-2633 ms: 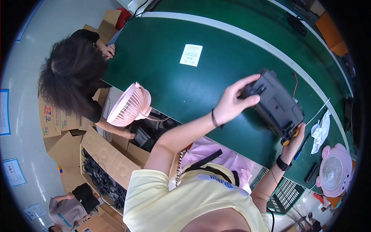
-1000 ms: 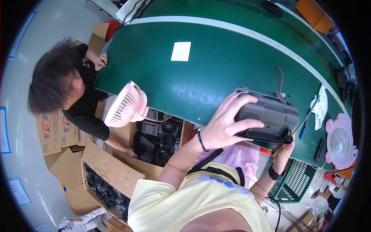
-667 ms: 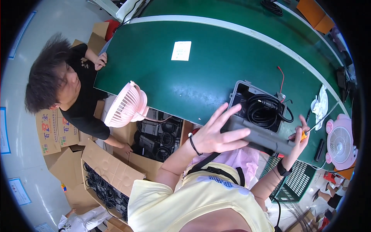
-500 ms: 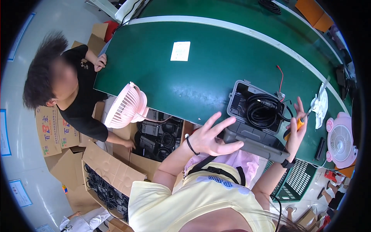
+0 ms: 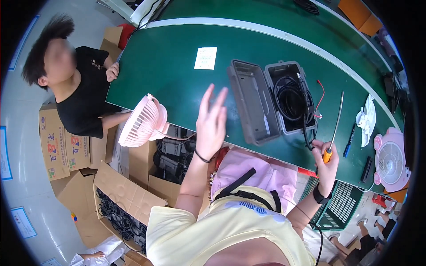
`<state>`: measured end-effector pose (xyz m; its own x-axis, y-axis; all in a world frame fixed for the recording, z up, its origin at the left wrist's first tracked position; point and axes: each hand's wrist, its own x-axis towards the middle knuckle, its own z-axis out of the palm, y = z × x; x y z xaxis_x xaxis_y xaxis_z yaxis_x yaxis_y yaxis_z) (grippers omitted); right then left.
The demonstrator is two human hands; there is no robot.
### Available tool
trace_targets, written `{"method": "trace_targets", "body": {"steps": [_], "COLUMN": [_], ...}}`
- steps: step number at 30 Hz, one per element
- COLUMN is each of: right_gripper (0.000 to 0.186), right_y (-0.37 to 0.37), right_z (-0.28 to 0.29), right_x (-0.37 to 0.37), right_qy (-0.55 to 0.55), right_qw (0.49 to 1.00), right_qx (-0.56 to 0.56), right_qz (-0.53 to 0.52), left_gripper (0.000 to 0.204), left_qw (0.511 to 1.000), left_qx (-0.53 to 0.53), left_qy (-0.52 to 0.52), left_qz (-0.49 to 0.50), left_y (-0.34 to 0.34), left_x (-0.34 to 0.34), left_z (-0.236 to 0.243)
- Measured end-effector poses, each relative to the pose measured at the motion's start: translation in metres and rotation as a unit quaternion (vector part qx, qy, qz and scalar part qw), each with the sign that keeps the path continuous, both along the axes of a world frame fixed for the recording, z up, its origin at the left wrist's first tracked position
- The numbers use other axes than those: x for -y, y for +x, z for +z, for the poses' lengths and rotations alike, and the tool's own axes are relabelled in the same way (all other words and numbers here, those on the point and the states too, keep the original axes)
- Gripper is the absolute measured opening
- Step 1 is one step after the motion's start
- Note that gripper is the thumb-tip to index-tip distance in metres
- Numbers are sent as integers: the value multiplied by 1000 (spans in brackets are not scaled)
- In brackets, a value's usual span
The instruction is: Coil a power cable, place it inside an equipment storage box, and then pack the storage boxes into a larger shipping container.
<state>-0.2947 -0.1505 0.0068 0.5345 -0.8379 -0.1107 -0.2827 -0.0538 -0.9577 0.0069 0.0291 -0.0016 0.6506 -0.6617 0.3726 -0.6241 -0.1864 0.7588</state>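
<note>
A grey plastic case [image 5: 253, 104] lies open on the green workbench, its lid turned to the left. Coiled black cable [image 5: 290, 99] fills the right half, and a loop of it hangs over the front edge. My right hand [image 5: 326, 166] is closed round the orange handle of a screwdriver [image 5: 327, 155], whose long thin shaft points away from me. The fingers of that hand also meet the hanging cable; whether they grip it I cannot tell. Left of the lid, my left hand [image 5: 211, 126] is raised, fingers apart, slightly blurred and holding nothing.
A thin red wire [image 5: 321, 91], a blue pen [image 5: 349, 141], a white cloth [image 5: 366, 119] and a pink fan [image 5: 390, 158] are to the right. Another pink fan [image 5: 144, 122] stands left, near a co-worker [image 5: 82, 97]. Cartons of cased cables [image 5: 120, 217] sit below the bench.
The case has been turned and set farther onto the bench, lid now at left. My left hand has let go and moved left; the right moved down with the screwdriver. The co-worker's lower arm drew back.
</note>
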Motion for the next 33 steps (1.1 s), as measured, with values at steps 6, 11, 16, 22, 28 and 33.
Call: {"method": "trace_targets", "body": {"steps": [6, 11, 16, 22, 28, 33], "right_gripper": [20, 18, 18, 19, 23, 23], "right_y": [22, 41, 42, 25, 33, 34], "right_z": [-5, -5, 0, 10, 8, 7], "right_x": [15, 22, 0, -15, -15, 3], "right_qy": [-74, -42, -28, 14, -95, -157], "right_qw": [992, 997, 999, 993, 991, 977], "right_qx": [42, 45, -45, -32, 49, 47], "right_qz": [-98, -40, -5, 109, -84, -136], "left_gripper": [104, 83, 62, 47, 21, 51], "left_qw": [922, 965, 985, 982, 955, 977], "left_qx": [-338, -234, -140, 15, 292, 105], "left_qy": [-126, -105, -89, 12, 5, 22], "left_qz": [-140, -51, -40, -186, -55, -186], "left_y": [-31, -52, -17, 34, -7, -54], "left_x": [-6, 14, 19, 67, 110, 92], "left_z": [5, -17, -19, -6, 22, 38]}}
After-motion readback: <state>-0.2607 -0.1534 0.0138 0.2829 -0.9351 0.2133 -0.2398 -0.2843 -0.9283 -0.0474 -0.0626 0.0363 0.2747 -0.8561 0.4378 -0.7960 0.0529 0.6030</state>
